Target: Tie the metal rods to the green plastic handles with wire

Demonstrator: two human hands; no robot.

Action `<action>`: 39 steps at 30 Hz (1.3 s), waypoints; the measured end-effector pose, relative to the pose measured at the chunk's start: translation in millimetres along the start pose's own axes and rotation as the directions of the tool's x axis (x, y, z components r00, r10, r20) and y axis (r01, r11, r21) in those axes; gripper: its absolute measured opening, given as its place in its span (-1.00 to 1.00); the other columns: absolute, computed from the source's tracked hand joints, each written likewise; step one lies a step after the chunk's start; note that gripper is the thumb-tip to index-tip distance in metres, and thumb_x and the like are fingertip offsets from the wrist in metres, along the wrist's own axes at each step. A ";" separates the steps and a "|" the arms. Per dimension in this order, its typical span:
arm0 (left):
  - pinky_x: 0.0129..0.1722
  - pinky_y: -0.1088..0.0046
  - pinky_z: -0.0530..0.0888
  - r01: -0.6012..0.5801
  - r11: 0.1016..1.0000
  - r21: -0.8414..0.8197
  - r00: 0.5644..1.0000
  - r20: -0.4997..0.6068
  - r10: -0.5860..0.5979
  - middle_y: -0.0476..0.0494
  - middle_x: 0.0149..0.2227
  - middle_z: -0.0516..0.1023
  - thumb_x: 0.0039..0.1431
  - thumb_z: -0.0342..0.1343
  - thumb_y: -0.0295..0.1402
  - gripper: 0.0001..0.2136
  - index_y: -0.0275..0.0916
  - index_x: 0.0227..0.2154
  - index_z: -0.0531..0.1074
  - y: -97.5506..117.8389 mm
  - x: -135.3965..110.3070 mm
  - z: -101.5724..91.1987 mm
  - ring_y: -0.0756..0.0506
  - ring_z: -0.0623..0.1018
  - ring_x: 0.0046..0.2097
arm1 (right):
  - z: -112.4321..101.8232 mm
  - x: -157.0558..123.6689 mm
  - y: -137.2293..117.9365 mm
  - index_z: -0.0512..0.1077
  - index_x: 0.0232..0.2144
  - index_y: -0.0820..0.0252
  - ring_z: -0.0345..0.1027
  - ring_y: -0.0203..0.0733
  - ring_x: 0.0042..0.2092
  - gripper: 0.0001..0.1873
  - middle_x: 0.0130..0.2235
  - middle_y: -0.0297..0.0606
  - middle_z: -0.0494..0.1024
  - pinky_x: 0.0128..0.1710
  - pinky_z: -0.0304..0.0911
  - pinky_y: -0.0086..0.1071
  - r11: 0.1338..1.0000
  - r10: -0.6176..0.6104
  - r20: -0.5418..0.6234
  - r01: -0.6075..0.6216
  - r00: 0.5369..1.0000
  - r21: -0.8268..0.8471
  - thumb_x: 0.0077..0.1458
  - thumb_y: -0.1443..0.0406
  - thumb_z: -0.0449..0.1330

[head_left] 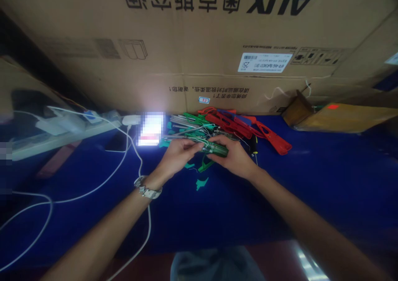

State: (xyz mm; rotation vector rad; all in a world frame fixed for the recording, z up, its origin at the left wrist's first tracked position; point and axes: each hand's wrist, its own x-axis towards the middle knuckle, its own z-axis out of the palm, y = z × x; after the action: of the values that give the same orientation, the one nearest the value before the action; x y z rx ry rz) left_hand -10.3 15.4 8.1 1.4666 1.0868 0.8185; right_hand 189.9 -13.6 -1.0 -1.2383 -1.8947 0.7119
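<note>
Grey-blue fabric (pixel 211 266) at the near edge of the desk (pixel 311 181) lies closest, and both bare forearms reach out over it across the blue cover. The left hand (pixel 177 154), with a metal watch (pixel 147 187) on its wrist, and the right hand (pixel 234 156) meet near the far edge, each with fingers closed around one end of a narrow green strip (pixel 216 149). A grip at both ends seems to keep the strip level and just clear of the cloth. Directly behind it a heap of green clips (pixel 186 125) and a heap of red clips (pixel 248 129) sit sorted by colour against the cardboard box (pixel 199 57), which stops them sliding off the back. Loose green scraps (pixel 202 183) lie just under the hands. A lit phone (pixel 151 128) rests left of the heaps, its white cable (pixel 124 165) trailing toward the near left corner, close to a power strip (pixel 62 127).
</note>
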 end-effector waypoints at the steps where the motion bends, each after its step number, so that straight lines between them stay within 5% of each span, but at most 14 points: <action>1: -0.63 0.46 0.02 0.003 1.000 -0.005 1.000 0.005 -0.003 0.11 -0.69 0.17 0.14 0.25 -0.16 -0.71 -0.20 -0.59 0.45 0.3 -0.1 0.0 0.08 0.07 -0.64 | -0.4 0.0 0.7 0.41 -0.04 0.11 0.50 -0.12 -0.16 -0.61 -0.15 -0.28 0.61 -0.12 0.37 -0.25 1.000 0.007 0.008 -0.007 1.000 0.010 0.05 0.29 0.32; 7: -0.61 0.49 0.15 -0.153 0.982 0.110 0.988 0.008 0.153 0.07 -0.68 0.30 0.16 0.23 -0.17 -0.76 -0.20 -0.51 0.46 0.5 -0.6 -0.6 0.04 0.26 -0.62 | -2.2 0.5 4.2 0.42 -0.08 0.11 0.46 -0.17 -0.23 -0.65 -0.21 -0.32 0.58 -0.17 0.37 -0.27 0.996 0.019 0.043 -0.023 0.999 0.084 0.05 0.27 0.32; 11: -0.60 0.50 0.19 -0.201 0.971 0.132 0.976 0.113 0.187 0.08 -0.66 0.37 0.18 0.24 -0.20 -0.84 -0.18 -0.33 0.53 2.3 -2.3 -6.3 0.04 0.31 -0.62 | -3.9 0.7 4.7 0.43 -0.09 0.12 0.46 -0.18 -0.20 -0.65 -0.19 -0.30 0.57 -0.15 0.37 -0.27 0.989 0.019 0.067 -0.028 0.998 0.143 0.05 0.26 0.34; 20: -0.57 0.50 0.27 -0.322 0.930 0.175 0.945 0.111 0.307 0.01 -0.57 0.50 0.10 0.31 -0.29 -0.92 -0.17 -0.38 0.63 12.3 -5.5 -19.4 0.05 0.37 -0.59 | -8.0 1.2 2.5 0.45 -0.11 0.13 0.46 -0.19 -0.21 -0.63 -0.21 -0.31 0.56 -0.14 0.40 -0.26 0.966 0.027 0.112 -0.055 0.993 0.253 0.01 0.24 0.39; 25: -0.61 0.54 0.26 -0.311 0.937 0.159 0.951 0.061 0.305 0.04 -0.62 0.45 0.13 0.29 -0.30 -0.90 -0.21 -0.41 0.59 15.6 -7.3 -15.5 0.08 0.33 -0.63 | -10.4 1.7 1.7 0.48 -0.13 0.15 0.46 -0.20 -0.26 -0.64 -0.26 -0.32 0.56 -0.21 0.39 -0.29 0.957 0.053 0.148 -0.093 0.988 0.276 0.01 0.21 0.39; 32: -0.66 0.62 0.25 -0.264 0.950 0.168 0.958 0.163 0.237 0.08 -0.66 0.42 0.22 0.22 -0.27 -0.85 -0.24 -0.38 0.52 19.5 -8.8 -16.6 0.11 0.33 -0.67 | -9.3 2.5 4.9 0.47 -0.11 0.18 0.42 -0.22 -0.25 -0.62 -0.25 -0.31 0.55 -0.22 0.33 -0.32 0.959 0.030 0.108 -0.059 0.994 0.278 0.01 0.22 0.39; 39: -0.71 0.62 0.34 -0.037 0.999 0.002 0.963 0.269 0.035 -0.12 -0.34 0.66 0.18 0.26 -0.24 -0.83 -0.26 -0.35 0.52 24.5 -10.4 -19.8 0.06 0.49 -0.57 | -10.4 2.4 4.8 0.46 -0.11 0.20 0.37 -0.25 -0.29 -0.64 -0.26 -0.31 0.53 -0.25 0.30 -0.34 0.963 0.017 0.086 -0.040 0.996 0.267 0.03 0.25 0.37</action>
State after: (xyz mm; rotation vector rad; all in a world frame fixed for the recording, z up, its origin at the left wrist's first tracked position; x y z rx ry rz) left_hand -27.3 12.6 36.4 1.5558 0.8612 0.6186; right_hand 200.3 -9.0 1.8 -1.0794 -1.7789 1.0136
